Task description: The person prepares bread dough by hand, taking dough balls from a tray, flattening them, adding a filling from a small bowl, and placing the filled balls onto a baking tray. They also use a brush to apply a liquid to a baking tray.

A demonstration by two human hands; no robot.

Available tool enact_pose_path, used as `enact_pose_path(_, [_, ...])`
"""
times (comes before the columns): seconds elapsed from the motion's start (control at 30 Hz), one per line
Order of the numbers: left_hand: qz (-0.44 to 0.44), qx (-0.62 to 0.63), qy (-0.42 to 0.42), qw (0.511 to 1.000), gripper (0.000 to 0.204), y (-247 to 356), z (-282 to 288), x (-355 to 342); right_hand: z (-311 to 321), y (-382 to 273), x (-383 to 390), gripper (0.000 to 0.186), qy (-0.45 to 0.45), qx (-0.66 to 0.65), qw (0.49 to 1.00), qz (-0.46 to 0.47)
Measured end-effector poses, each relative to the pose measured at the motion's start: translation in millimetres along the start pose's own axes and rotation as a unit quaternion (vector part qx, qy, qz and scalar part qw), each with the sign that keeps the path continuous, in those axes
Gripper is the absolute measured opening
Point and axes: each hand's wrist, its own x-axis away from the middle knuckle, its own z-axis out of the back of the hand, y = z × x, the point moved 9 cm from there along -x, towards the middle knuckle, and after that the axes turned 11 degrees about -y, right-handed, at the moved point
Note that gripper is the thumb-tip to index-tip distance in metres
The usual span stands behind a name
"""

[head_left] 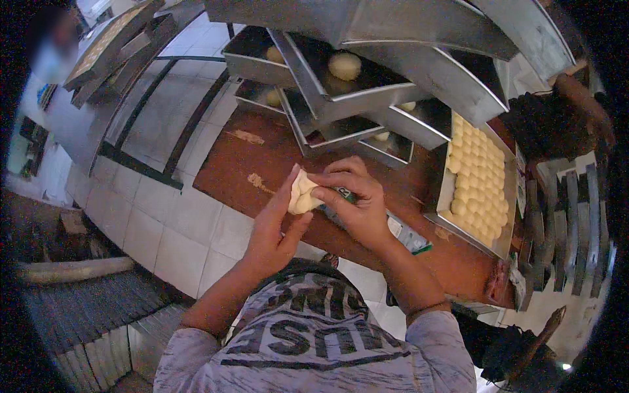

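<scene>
A small piece of pale dough (301,195) is held up over the near edge of a reddish-brown table (239,160). Cupped around its left side and underside is my left hand (274,229), thumb and fingers closed on it. From the other side my right hand (357,200) pinches the dough's edge between thumb and fingers. The dough looks folded and uneven on top. Under my right hand lies a grey and green packet (409,234), partly hidden. To the right, a metal tray (438,187) holds rows of round dough balls (478,180) packed close together.
Metal pans (373,98) are stacked crosswise at the table's far side, some with a dough ball (344,66) inside. More pans (570,229) stand at the right. Another tray of pieces (108,39) sits far left. Other people are at the right (576,108) and lower right (534,350).
</scene>
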Motion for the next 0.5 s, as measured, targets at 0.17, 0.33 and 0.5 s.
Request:
enact_pose_path(0.17, [0.1,0.547,0.08,0.827,0.026,-28,-11,-24,-2,-47,22,0.041,0.065,0.25,0.963,0.076])
enact_pose_path(0.33, [0.196,0.309,0.061,0.929,0.027,-24,-21,-26,20,-51,35,0.035,0.082,0.305,0.946,0.078])
enact_pose_path(0.5, [0.002,0.054,-0.055,0.997,0.028,5,-45,-28,43,5,41,0.032,0.116,-0.026,0.988,-0.096])
